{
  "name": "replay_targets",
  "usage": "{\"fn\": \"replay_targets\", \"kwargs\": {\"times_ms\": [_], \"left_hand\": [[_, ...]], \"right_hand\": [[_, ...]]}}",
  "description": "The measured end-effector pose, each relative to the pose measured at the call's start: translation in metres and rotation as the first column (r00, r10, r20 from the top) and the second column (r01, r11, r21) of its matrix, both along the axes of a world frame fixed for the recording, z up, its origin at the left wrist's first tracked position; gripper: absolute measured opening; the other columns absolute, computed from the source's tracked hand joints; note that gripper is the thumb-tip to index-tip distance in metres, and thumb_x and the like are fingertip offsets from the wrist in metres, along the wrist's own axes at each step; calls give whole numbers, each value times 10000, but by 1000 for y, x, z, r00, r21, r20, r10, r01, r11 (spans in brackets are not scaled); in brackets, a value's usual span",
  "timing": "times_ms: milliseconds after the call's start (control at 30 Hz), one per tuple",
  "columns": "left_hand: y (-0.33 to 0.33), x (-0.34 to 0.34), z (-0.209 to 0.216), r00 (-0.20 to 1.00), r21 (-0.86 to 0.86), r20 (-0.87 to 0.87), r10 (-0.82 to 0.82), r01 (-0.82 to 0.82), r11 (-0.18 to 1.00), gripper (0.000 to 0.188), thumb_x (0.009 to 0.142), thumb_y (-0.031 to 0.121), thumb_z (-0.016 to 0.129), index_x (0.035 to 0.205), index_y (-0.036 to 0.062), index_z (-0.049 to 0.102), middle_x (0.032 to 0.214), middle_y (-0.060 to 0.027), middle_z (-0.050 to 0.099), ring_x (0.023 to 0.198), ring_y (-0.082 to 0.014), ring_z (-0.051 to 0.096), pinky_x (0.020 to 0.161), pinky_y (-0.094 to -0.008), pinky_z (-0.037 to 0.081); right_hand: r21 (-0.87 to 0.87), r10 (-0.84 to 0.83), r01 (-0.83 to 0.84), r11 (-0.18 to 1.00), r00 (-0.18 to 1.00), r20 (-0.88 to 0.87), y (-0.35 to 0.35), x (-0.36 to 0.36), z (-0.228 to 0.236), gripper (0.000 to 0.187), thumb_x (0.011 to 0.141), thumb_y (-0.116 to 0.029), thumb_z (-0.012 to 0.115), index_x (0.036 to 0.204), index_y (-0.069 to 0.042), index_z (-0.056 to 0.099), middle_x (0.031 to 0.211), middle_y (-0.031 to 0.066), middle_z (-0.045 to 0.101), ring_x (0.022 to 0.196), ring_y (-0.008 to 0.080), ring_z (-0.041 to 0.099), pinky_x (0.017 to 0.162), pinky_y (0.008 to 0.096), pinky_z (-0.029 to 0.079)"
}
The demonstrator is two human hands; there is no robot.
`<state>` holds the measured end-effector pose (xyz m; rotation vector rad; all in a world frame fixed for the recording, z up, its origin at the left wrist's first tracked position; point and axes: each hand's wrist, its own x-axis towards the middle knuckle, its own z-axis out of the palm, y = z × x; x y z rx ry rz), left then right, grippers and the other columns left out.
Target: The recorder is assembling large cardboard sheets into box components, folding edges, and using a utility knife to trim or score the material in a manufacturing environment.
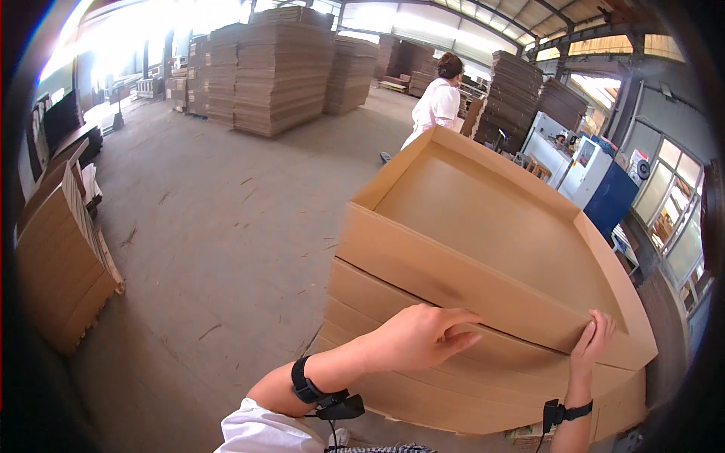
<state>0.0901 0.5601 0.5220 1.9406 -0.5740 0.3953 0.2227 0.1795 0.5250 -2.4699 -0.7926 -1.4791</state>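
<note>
A large flat brown cardboard box point(483, 219), open on top with low flaps, lies on a stack of folded cardboard sheets point(423, 392) in front of me. My left hand point(423, 336) presses against the near side wall of the box, fingers curled at the seam between the box and the sheet below. My right hand point(593, 340) grips the near right corner of the same box, fingers spread over its edge. Both wrists wear black bands.
A person in a white top point(436, 102) stands beyond the box, facing away. Tall stacks of cardboard point(279, 68) fill the back of the hall. A lower stack point(60, 272) sits at left. A blue and white machine point(596, 185) stands at right.
</note>
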Motion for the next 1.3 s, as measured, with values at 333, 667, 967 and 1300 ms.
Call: {"fn": "replay_targets", "kwargs": {"times_ms": [333,667,967,1300], "left_hand": [[-107,31,-12,964,107,-142,-223,239,965,322,936,269,606,1199,83,608,654,-125,598,553,-217,572,548,-319,454],[-382,44,-29,818,224,-315,-482,557,800,370,967,325,544,1263,104,566,720,-89,652,640,-154,619,627,-296,486],[-651,1,-77,596,112,-576,-560,735,668,473,979,368,516,1360,90,477,807,-54,656,713,-126,623,653,-274,494],[-828,15,-121,424,38,-762,-490,785,619,565,975,391,512,1440,106,368,851,-53,646,710,-126,581,577,-278,467]], "right_hand": [[48,69,-68,997,997,-27,-62,-61,-52,365,832,-34,618,1177,10,509,1271,206,483,1205,375,469,1012,471,384],[267,-93,189,945,937,-336,-300,-213,-116,280,772,1,585,1051,-5,568,1107,173,559,1002,367,534,881,460,429],[489,-227,594,638,752,-618,-486,-378,-190,262,846,24,566,1102,-21,592,1045,161,600,904,281,594,767,349,487],[629,-88,500,595,818,-568,-635,-377,-196,242,873,25,587,1110,-22,605,1087,155,596,859,256,607,712,313,512]]}}
